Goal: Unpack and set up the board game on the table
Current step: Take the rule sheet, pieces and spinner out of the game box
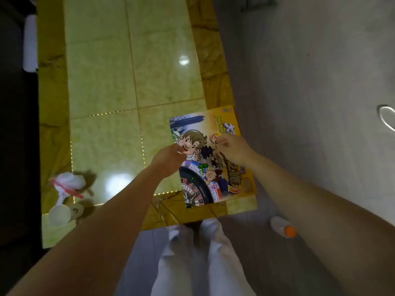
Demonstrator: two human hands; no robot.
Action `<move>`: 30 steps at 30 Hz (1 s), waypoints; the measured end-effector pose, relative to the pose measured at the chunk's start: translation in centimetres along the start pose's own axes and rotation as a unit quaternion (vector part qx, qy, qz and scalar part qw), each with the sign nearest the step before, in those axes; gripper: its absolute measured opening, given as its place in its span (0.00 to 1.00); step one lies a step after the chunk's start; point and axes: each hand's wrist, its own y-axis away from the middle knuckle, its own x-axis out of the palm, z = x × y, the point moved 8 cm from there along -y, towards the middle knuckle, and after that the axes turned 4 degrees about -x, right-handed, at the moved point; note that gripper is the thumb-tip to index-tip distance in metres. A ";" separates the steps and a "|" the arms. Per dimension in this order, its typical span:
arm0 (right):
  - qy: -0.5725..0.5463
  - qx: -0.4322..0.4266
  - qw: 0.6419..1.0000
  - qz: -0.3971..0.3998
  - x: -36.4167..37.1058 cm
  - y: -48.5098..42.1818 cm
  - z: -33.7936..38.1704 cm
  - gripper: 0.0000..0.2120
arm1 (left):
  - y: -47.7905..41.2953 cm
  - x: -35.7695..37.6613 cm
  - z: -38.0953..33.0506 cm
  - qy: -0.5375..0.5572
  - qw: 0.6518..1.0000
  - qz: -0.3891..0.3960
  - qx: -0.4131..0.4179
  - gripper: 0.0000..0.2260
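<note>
Left grip [171, 155] pinches left edge of board game box [226, 182]; right grip [232, 148] curled on its top, hold unclear. Box flat on surface [102, 82], near right corner. Likely light, stiff, glossy; lift top by side edges.

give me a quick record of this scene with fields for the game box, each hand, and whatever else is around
table: glossy green and yellow top
game box: closed, flat on the near right corner
left hand: at the box's left edge, fingers curled, grip unclear
right hand: on the lid, fingers curled, grip unclear
left end: white bag, white cup
floor: bottle with orange cap
progress: nothing unpacked yet
</note>
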 end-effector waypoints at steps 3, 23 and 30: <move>-0.022 0.030 0.999 -0.013 0.7 -0.9 -3.0 0.15 | -1.6 2.4 1.9 0.007 0.999 0.022 -0.036 0.15; -0.308 0.256 0.913 -0.080 4.8 -2.2 -15.8 0.27 | -8.3 10.4 9.0 0.342 0.901 0.076 -0.257 0.12; -0.357 0.249 0.892 -0.121 4.2 -0.6 -15.8 0.11 | -8.2 9.6 9.6 0.349 0.899 0.099 -0.247 0.12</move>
